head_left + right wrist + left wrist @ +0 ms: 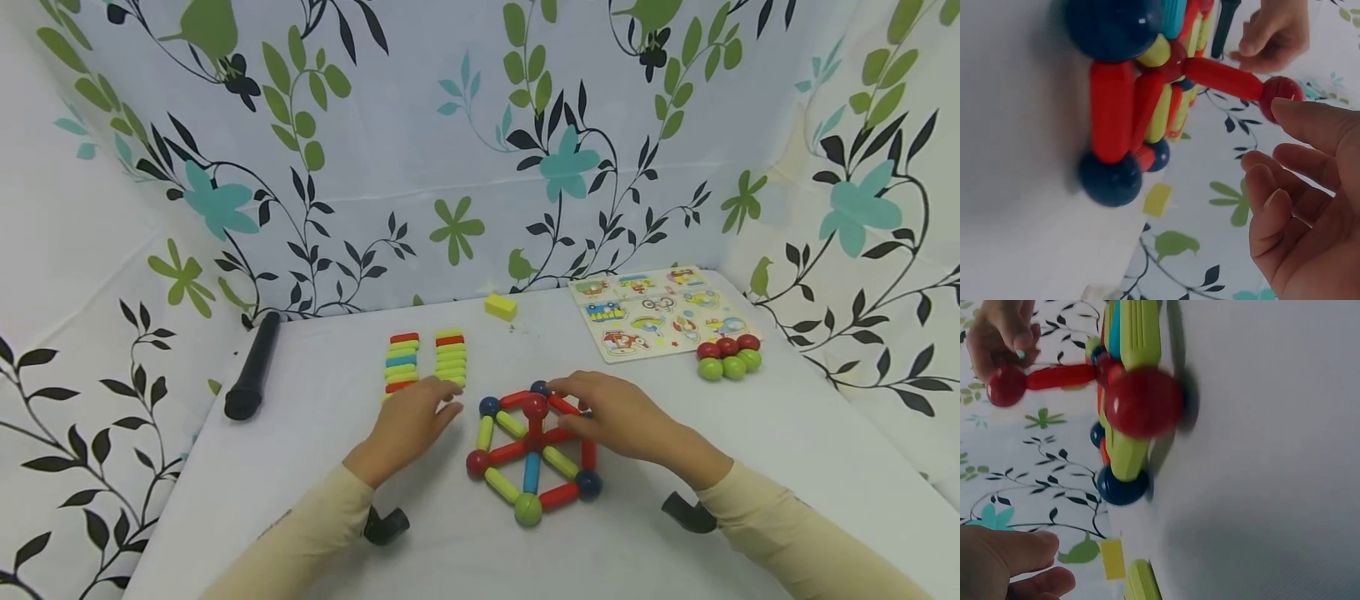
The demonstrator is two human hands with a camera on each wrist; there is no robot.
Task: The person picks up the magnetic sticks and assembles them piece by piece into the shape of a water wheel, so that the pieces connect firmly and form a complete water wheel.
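Note:
A wheel-shaped frame of toy building sticks and balls lies flat on the table, with a green ball (528,509) at its near corner and a red ball (477,463) at its left. From its hub an upright red stick (1060,377) rises to another red ball (535,407). My right hand (618,414) hovers over the frame's right side, fingers loosely bent and apart; in the right wrist view its thumb overlaps the top red ball (1279,97), and contact is unclear. My left hand (411,423) holds nothing, left of the frame, fingers relaxed, just in front of two stick rows.
Loose sticks lie in a left row (402,361) and a right row (451,354). Behind them is a yellow block (501,307). A picture puzzle board (660,312) lies back right, beside several red and green balls (731,358). A black microphone-like object (253,367) lies left.

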